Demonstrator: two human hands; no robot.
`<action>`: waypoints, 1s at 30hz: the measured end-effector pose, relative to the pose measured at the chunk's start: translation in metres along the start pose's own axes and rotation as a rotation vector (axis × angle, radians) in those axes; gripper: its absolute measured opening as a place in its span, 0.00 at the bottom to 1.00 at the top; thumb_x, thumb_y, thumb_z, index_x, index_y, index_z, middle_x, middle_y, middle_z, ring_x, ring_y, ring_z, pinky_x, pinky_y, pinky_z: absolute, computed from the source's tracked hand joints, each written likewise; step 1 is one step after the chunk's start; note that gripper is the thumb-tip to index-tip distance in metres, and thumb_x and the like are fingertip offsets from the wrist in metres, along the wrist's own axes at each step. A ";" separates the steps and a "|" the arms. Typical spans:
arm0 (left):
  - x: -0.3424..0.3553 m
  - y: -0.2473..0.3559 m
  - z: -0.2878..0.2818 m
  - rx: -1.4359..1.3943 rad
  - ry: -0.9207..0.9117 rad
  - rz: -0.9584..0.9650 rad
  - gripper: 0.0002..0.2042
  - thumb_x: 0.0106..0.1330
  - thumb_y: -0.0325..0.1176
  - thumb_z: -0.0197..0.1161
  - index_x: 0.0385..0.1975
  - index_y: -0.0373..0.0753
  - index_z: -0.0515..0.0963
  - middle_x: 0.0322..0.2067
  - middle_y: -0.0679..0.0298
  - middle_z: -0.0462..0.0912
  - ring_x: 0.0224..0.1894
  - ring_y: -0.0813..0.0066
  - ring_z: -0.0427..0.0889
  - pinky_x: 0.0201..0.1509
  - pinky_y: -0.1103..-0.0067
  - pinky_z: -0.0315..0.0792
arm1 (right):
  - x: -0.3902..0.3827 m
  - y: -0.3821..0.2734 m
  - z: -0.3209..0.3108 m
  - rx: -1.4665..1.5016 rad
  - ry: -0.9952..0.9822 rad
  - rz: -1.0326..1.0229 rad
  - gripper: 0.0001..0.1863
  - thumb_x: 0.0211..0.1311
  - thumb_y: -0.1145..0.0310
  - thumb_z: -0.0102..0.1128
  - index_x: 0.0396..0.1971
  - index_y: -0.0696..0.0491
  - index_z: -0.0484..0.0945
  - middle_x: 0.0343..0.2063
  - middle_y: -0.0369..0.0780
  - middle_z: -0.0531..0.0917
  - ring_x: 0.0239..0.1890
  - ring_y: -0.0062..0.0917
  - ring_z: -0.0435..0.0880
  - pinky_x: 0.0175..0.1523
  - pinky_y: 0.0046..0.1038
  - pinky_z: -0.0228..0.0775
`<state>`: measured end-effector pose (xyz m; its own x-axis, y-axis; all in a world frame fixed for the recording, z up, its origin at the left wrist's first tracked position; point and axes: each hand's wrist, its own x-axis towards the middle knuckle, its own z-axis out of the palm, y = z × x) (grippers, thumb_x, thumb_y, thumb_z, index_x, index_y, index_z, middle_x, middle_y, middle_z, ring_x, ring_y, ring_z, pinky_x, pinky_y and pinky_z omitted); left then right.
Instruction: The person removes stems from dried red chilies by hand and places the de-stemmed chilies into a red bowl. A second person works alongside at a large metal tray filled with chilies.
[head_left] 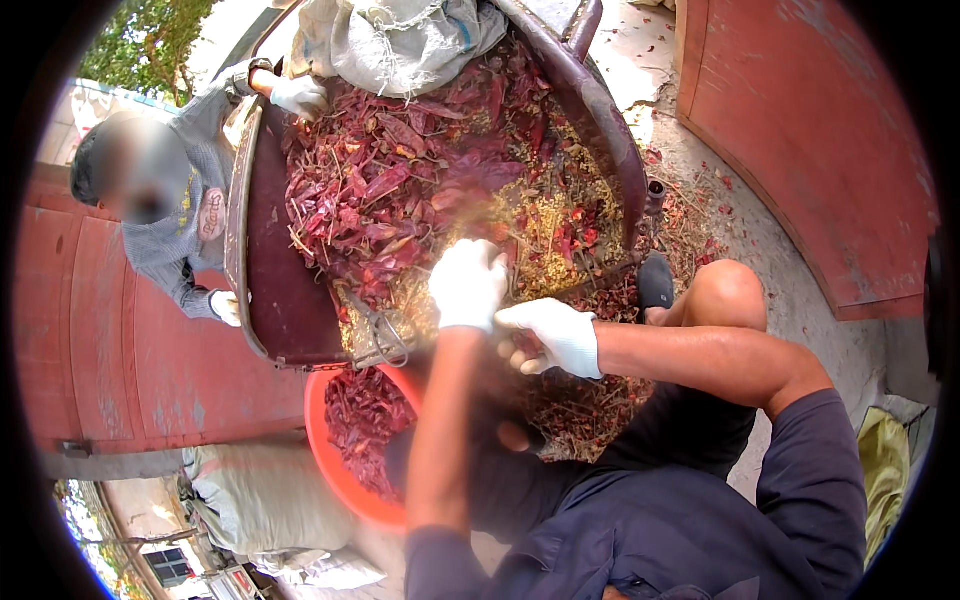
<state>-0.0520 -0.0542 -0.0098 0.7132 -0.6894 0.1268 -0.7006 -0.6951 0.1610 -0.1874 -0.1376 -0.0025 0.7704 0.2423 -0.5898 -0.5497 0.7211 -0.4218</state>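
Observation:
A heap of dried red chili peppers [385,190] fills much of a dark red metal cart bed [285,285]. Pale yellow seeds [545,220] and broken bits lie on its right side. White-gloved, my left hand [468,285] is closed like a fist over the near part of the heap, slightly blurred; its fingertips are hidden. Just to its right is my right hand [550,335], also gloved. Its fingers are loosely bent with the thumb apart, and nothing shows between them. An orange-red basin [320,440] holding more peppers stands below the cart's near edge.
Across the cart's left wall, a person in a grey sweater rests a gloved hand [300,97] by the peppers. A whitish woven sack [400,45] lies over the far end. Stems and scraps [590,415] litter the ground near my legs. A red metal panel [800,130] stands right.

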 end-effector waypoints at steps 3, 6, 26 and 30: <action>-0.001 -0.013 0.007 -0.074 0.046 -0.041 0.10 0.62 0.41 0.65 0.34 0.42 0.85 0.34 0.56 0.84 0.40 0.57 0.84 0.46 0.67 0.75 | 0.002 0.001 -0.002 -0.047 -0.016 -0.004 0.14 0.70 0.59 0.55 0.35 0.55 0.78 0.24 0.36 0.78 0.21 0.21 0.75 0.25 0.21 0.68; -0.007 -0.017 -0.007 -0.208 0.013 -0.190 0.09 0.65 0.40 0.62 0.36 0.43 0.83 0.36 0.56 0.84 0.42 0.55 0.82 0.49 0.66 0.75 | 0.005 0.003 -0.007 -0.029 -0.037 0.021 0.14 0.71 0.59 0.54 0.35 0.55 0.79 0.23 0.36 0.78 0.21 0.21 0.76 0.24 0.21 0.69; -0.005 -0.043 -0.009 -0.476 0.100 -0.233 0.12 0.65 0.35 0.64 0.43 0.35 0.83 0.35 0.57 0.85 0.38 0.66 0.82 0.46 0.73 0.75 | 0.003 -0.004 0.004 -0.123 -0.050 -0.048 0.12 0.69 0.60 0.56 0.34 0.54 0.79 0.24 0.36 0.79 0.22 0.20 0.77 0.26 0.20 0.71; -0.017 -0.051 -0.030 -1.012 0.031 -0.435 0.11 0.69 0.36 0.63 0.43 0.33 0.82 0.32 0.68 0.84 0.31 0.82 0.79 0.33 0.83 0.71 | 0.007 -0.011 0.003 -0.037 -0.027 -0.096 0.14 0.70 0.60 0.54 0.41 0.55 0.80 0.26 0.35 0.81 0.23 0.19 0.78 0.28 0.21 0.74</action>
<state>-0.0273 -0.0005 0.0095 0.9049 -0.4104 -0.1130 -0.0568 -0.3795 0.9234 -0.1751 -0.1417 0.0003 0.8281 0.1912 -0.5269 -0.4842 0.7175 -0.5007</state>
